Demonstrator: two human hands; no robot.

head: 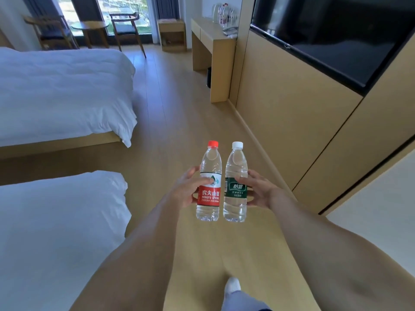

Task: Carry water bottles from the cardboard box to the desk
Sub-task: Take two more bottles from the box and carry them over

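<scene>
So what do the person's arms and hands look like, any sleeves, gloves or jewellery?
Both forearms are bare right up to the frame edge, so no sleeves show. The left hand and right hand have no gloves, and no watch, ring or bracelet is visible.

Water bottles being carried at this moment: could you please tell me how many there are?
2. The red-capped bottle is in the left hand; the white-capped bottle is in the right hand. Both upright, side by side.

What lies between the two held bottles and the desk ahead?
Only bare wooden floor, in the head view, between the red-capped bottle, white-capped bottle and desk.
</scene>
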